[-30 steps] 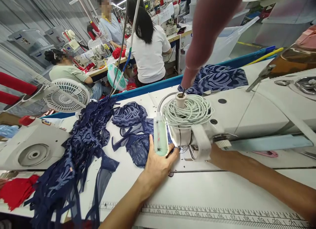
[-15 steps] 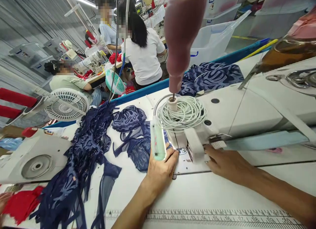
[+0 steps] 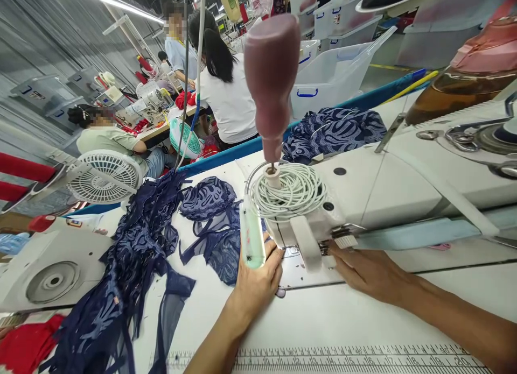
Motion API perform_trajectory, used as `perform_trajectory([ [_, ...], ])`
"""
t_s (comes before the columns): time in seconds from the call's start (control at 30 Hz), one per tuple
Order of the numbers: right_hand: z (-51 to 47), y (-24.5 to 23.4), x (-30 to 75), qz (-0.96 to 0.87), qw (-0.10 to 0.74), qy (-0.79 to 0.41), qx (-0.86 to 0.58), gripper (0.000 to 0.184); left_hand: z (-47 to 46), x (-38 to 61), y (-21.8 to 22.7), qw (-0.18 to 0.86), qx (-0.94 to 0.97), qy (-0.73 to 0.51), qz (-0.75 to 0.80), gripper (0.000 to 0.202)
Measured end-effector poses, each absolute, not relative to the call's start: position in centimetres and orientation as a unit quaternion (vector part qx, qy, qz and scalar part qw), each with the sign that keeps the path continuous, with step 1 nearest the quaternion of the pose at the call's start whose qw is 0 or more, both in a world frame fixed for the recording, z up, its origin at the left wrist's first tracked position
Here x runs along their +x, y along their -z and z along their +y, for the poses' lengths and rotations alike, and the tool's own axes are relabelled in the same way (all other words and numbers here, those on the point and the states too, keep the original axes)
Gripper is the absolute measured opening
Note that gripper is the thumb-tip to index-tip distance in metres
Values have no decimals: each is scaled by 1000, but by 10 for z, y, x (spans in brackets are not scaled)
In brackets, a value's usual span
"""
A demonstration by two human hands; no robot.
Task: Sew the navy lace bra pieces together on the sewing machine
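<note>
White surface fills the view, with a printed ruler (image 3: 343, 358) running along its near edge. Just beyond it the left hand (image 3: 256, 277) lies flat beside the needle plate, its grip released and the fingers spread, their tips at the edge of the navy lace piece (image 3: 220, 239). The right hand (image 3: 367, 269) lies flat too, fingers stretched under the head of the sewing machine (image 3: 404, 185). Its tips are partly hidden there, and nothing shows clasped in that grip.

The lace piece sits at the middle of the surface, just left of the needle. It looks thin, limp and very light, likely to slide and bunch on the smooth top. It would probably be best held at a seamed edge or strap with flat fingers, not pinched in the open mesh.

A pale lamp tube (image 3: 251, 237) stands over the left hand. On the machine head sit a coil of white cord (image 3: 288, 191) and a maroon thread cone (image 3: 269, 78). Toward the left edge lies a long heap of navy fabric (image 3: 133, 266), with red cloth (image 3: 20, 347) at the near left corner. A small fan (image 3: 100, 177) stands past the far edge, where other people sit at their machines.
</note>
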State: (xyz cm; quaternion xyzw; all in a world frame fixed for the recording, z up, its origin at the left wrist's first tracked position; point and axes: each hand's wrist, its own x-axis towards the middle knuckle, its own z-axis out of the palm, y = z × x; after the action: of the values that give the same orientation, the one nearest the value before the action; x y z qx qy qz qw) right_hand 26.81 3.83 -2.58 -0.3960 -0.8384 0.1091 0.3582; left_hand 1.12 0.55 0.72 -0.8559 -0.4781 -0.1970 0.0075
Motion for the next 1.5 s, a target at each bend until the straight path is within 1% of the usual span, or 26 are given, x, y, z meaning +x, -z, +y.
perform_trajectory([
  [0.1, 44, 25, 266, -841, 361, -100, -390, 42, 8, 9, -7, 7, -859, 196, -473, 28],
  [0.17, 46, 19, 265, -842, 366, -96, -386, 42, 9, 7, -7, 5, -861, 206, -465, 27],
  [0.4, 43, -3, 261, -846, 392, -56, -357, 33, 2, 7, -9, -19, -862, 227, -453, 29],
  [0.57, 45, -1, 260, -861, 377, -35, -341, 30, 5, 9, -9, -39, -834, 262, -485, 14],
  [0.63, 46, 1, 260, -866, 367, -31, -339, 29, 5, 8, -9, -40, -825, 252, -504, 11],
  [0.73, 45, 2, 260, -869, 360, -25, -340, 27, -2, 1, -13, -49, -822, 225, -521, 16],
  [0.83, 43, 1, 260, -870, 357, -27, -339, 26, -19, -8, -18, -76, -810, 203, -544, 14],
  [0.93, 41, -2, 258, -872, 360, -39, -329, 31, -41, -14, -21, -113, -783, 211, -574, 14],
  [1.0, 38, -4, 253, -877, 362, -58, -310, 32, -55, -16, -22, -129, -764, 231, -588, 15],
  [1.13, 21, -8, 233, -891, 340, -128, -272, 27, -72, -11, -22, -137, -742, 283, -592, 15],
  [1.2, 8, -12, 218, -890, 325, -172, -272, 20, -77, -5, -25, -122, -738, 319, -583, 14],
  [1.27, -6, -17, 202, -874, 318, -224, -291, 8, -82, 2, -32, -113, -733, 344, -576, 13],
  [1.3, -13, -20, 194, -859, 321, -256, -306, 8, -84, 6, -38, -113, -732, 350, -574, 14],
  [1.37, -26, -27, 183, -821, 344, -318, -325, 16, -89, 12, -52, -119, -734, 355, -567, 15],
  [1.47, -38, -41, 180, -787, 352, -391, -323, 10, -94, 13, -75, -145, -733, 358, -559, 15],
  [1.5, -40, -46, 184, -783, 341, -406, -324, 13, -94, 12, -81, -156, -726, 361, -565, 16],
])
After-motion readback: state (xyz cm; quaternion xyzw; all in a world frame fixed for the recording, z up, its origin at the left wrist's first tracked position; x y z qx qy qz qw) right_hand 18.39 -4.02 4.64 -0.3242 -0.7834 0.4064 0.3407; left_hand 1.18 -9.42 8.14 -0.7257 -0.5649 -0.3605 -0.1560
